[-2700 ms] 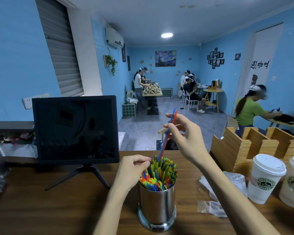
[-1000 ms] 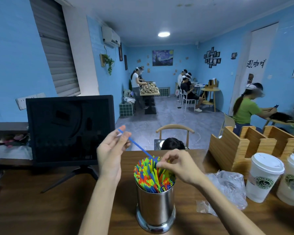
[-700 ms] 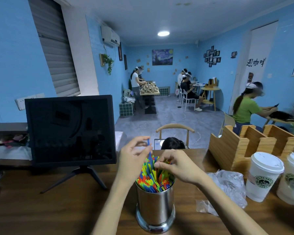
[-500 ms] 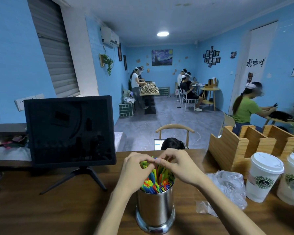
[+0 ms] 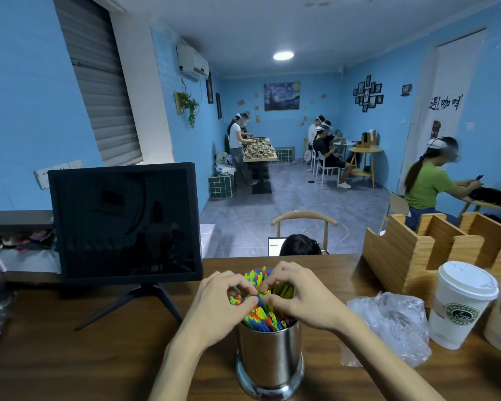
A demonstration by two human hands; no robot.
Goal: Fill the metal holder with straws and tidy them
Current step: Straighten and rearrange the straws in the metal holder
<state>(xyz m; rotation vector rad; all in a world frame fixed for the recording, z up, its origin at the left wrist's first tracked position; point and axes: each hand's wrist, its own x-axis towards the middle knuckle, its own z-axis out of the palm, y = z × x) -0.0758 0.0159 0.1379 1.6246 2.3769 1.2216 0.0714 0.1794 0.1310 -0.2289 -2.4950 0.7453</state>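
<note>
A shiny metal holder [image 5: 269,357] stands on the wooden counter [image 5: 70,357] just in front of me, packed with colourful straws [image 5: 262,314]. Both hands sit on top of the bundle. My left hand [image 5: 219,308] curls its fingers round the left side of the straw tops, thumb and forefinger meeting near the middle. My right hand [image 5: 298,296] curls round the right side the same way. The fingertips of the two hands almost touch over a blue straw. The hands hide most of the straw tops.
A dark monitor on a tripod stand [image 5: 125,224] is at the left. An empty clear plastic bag [image 5: 388,322] lies right of the holder. Two lidded paper cups [image 5: 460,305] and a wooden organiser [image 5: 417,250] stand at the right. People work in the room beyond.
My left hand pushed a blue straw down into the bundle. Both hands have since closed in over the straw tops, fingers curled round them.
</note>
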